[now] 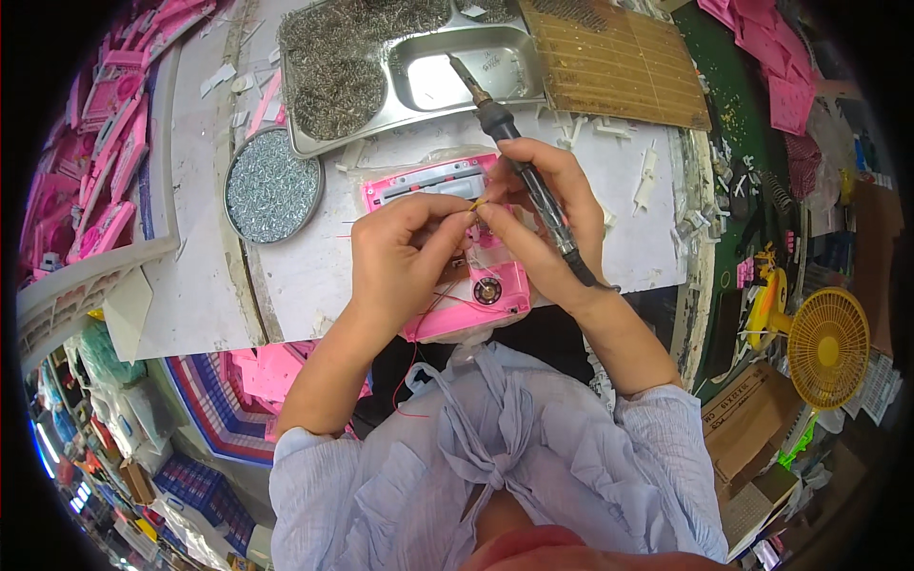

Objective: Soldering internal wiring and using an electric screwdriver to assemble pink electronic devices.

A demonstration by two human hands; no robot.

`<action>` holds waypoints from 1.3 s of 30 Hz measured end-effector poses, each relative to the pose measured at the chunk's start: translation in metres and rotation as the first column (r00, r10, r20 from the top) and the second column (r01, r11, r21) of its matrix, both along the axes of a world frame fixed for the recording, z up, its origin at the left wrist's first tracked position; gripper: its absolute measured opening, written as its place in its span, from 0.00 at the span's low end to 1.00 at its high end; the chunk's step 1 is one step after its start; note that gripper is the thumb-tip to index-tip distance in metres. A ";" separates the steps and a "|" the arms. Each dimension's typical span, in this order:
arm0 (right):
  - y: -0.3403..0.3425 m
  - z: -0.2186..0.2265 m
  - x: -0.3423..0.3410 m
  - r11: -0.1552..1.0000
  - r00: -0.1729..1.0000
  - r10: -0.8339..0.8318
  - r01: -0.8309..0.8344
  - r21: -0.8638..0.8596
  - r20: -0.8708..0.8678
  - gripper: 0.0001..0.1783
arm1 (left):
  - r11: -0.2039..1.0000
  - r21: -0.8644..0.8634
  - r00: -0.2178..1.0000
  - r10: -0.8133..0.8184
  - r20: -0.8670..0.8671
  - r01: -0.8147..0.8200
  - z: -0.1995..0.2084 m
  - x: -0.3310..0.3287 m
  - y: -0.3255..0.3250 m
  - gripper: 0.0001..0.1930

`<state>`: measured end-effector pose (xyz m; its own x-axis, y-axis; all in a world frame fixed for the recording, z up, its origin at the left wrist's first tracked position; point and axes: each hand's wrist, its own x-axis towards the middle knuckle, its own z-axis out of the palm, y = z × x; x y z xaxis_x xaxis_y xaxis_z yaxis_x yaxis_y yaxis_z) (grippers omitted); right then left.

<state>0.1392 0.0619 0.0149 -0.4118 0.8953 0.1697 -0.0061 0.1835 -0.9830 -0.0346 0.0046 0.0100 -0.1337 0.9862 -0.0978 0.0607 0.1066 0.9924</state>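
My left hand is closed, thumb and forefinger pinching the end of a thin yellow wire. The fingertips of my right hand meet it there, while a black soldering iron lies across that same hand, its tip pointing up and away to the left. Beneath both hands lies a pink plastic casing with a grey strip along its far side and a round black part near its right corner. Thin red wires trail from it over the table's near edge. My fingers hide the casing's middle.
Beyond the casing stands a metal tray of small springs, beside a brown board. A round dish of screws sits left. Pink parts fill a crate far left. White plastic bits lie right; a yellow fan stands beyond the table.
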 end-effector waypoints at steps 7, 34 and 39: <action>-0.001 -0.012 -0.009 0.999 0.992 -0.041 0.041 -0.005 -0.115 0.27 | 0.997 -0.054 0.981 0.064 0.182 -0.055 0.004 0.003 0.000 0.04; -0.025 0.004 0.105 0.970 0.985 -0.015 -0.027 0.241 0.169 0.11 | 0.957 0.209 0.569 0.059 -0.820 0.202 0.009 0.016 0.009 0.07; -0.024 0.002 0.104 0.965 0.983 -0.007 -0.041 0.258 0.181 0.11 | 0.954 0.214 0.546 0.067 -0.835 0.209 0.009 0.017 0.010 0.07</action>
<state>0.2431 0.0375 0.0170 -0.4716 0.8227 0.3174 0.1601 0.4338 -0.8867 -0.0172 0.0147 0.0186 0.0543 0.9606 0.2727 0.8608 -0.1834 0.4747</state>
